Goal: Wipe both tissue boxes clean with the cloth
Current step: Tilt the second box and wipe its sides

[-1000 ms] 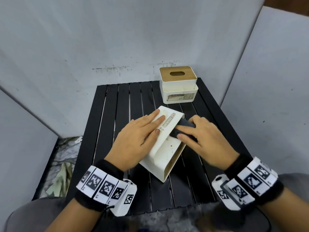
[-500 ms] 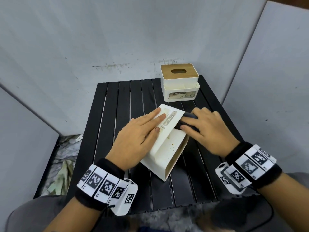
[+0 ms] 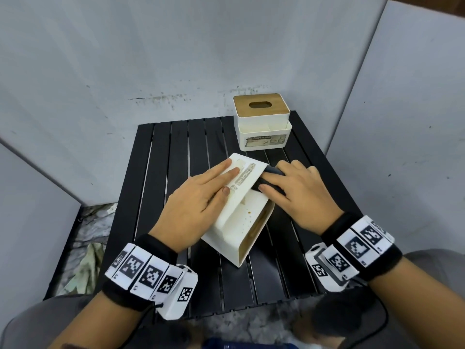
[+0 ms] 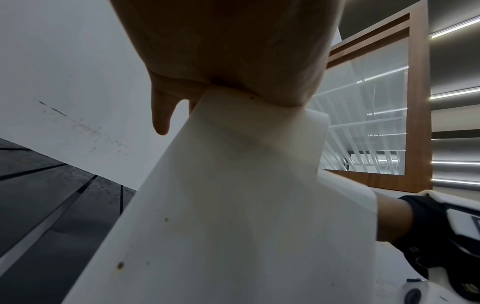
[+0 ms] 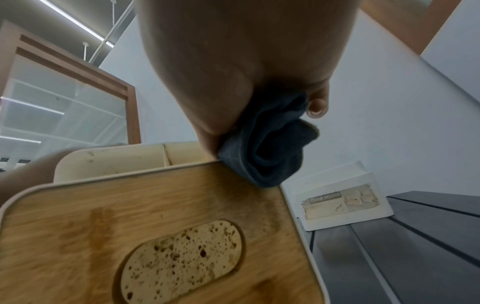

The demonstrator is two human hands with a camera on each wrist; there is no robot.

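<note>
A white tissue box (image 3: 242, 217) lies tipped on its side in the middle of the black slatted table (image 3: 161, 162), its wooden lid (image 5: 161, 230) facing right. My left hand (image 3: 201, 195) rests flat on its upper face with straight fingers (image 4: 161, 115). My right hand (image 3: 289, 187) grips a bunched dark grey cloth (image 3: 266, 182) (image 5: 270, 148) and presses it against the box's far right edge. A second tissue box (image 3: 261, 122) (image 5: 342, 201) with a wooden lid stands upright at the table's back right.
Grey wall panels enclose the table at the back and on both sides. Crumpled material (image 3: 85, 258) lies on the floor left of the table. Small brown specks dot the tipped box's side (image 3: 249, 215).
My right hand with the cloth has slid away from me along the tipped box's right edge. The left hand has stayed flat on the box.
</note>
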